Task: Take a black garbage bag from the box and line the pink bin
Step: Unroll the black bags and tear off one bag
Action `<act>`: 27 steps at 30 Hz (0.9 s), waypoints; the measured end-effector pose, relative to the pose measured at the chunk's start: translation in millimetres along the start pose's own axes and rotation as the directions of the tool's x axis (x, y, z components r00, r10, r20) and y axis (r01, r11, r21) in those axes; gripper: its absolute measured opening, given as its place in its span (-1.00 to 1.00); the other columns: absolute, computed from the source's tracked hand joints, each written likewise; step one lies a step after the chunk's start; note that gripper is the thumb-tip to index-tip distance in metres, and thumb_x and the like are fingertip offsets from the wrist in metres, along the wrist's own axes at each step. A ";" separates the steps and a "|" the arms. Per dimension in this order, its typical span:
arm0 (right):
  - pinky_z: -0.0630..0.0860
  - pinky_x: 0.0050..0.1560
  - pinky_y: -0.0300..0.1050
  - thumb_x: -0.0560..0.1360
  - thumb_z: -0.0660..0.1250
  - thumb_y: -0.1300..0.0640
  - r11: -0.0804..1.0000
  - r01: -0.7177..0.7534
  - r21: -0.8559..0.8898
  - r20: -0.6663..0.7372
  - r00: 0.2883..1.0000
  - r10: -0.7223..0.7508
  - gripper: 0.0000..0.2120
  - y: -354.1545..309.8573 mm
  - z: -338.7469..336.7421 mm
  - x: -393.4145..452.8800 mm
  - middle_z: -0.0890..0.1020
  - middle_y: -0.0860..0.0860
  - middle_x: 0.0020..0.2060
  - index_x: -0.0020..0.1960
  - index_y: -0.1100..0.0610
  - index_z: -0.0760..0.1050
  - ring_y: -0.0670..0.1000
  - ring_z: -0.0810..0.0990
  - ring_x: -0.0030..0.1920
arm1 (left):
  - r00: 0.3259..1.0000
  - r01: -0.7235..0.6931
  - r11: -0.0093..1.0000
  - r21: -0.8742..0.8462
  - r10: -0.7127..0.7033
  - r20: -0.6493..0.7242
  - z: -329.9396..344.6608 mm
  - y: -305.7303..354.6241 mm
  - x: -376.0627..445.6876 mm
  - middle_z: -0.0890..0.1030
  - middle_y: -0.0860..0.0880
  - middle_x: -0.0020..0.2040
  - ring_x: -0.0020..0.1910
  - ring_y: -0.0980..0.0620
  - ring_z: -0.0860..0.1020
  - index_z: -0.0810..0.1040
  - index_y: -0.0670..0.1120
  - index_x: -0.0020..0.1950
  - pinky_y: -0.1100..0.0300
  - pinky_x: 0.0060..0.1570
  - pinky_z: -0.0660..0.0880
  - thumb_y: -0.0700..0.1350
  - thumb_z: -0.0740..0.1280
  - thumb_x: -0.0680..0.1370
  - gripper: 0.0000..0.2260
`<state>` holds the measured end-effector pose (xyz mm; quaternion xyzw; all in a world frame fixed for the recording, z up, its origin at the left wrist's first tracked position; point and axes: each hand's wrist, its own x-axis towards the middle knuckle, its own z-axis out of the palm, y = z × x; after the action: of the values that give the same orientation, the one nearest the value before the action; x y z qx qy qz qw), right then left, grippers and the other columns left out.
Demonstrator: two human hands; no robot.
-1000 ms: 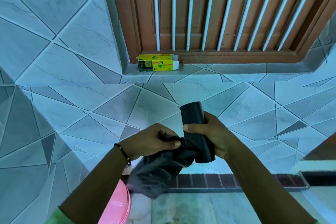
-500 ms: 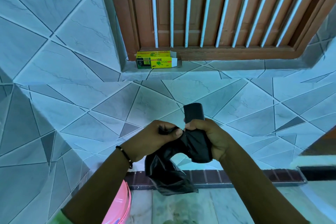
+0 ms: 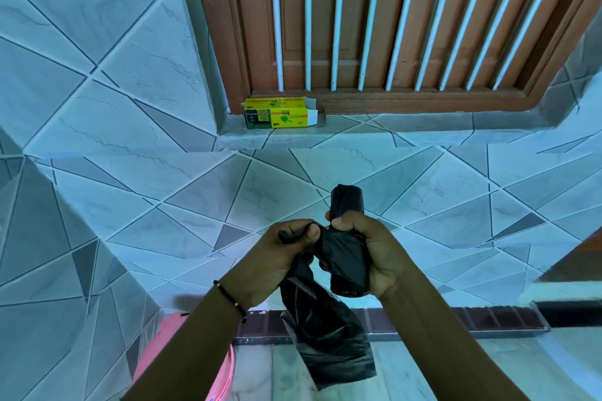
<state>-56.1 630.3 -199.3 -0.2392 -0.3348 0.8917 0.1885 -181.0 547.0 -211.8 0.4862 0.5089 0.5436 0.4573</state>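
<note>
My right hand [image 3: 368, 247] grips a black roll of garbage bags [image 3: 347, 202], which stands upright out of my fist. My left hand [image 3: 280, 254] pinches the top edge of one black bag [image 3: 329, 345] that hangs loose from the roll, down in front of the wall. The yellow and green bag box [image 3: 280, 114] lies on the tiled window ledge above, its right end flap open. The pink bin [image 3: 215, 374] shows at the bottom left, mostly hidden behind my left forearm.
A brown wooden window with white bars [image 3: 391, 26] fills the top. A tiled wall juts out at the left [image 3: 49, 254]. A dark brick-pattern strip [image 3: 488, 319] runs along the foot of the wall above a pale floor.
The loose bag has been pulled further off the roll and now hangs longer and straighter. My hands sit closer together, and the view has shifted slightly.
</note>
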 end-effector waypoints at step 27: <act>0.57 -0.30 -0.15 0.16 0.42 0.28 0.967 0.038 -0.253 0.102 0.995 -0.013 -0.72 -22.2 -16.6 1.7 0.63 0.12 -0.33 -0.13 0.29 0.53 0.05 0.64 -0.30 | 0.987 0.058 0.993 0.105 -0.072 0.141 -19.5 24.2 -0.6 0.54 0.11 -0.44 -0.41 0.20 0.50 0.56 -0.16 -0.31 0.40 -0.30 0.43 -0.19 0.37 0.45 -0.87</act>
<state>-44.4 655.2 -195.6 -0.2126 -0.4583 0.8497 0.1509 -200.4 542.7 -187.9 0.5297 0.5168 0.4655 0.4854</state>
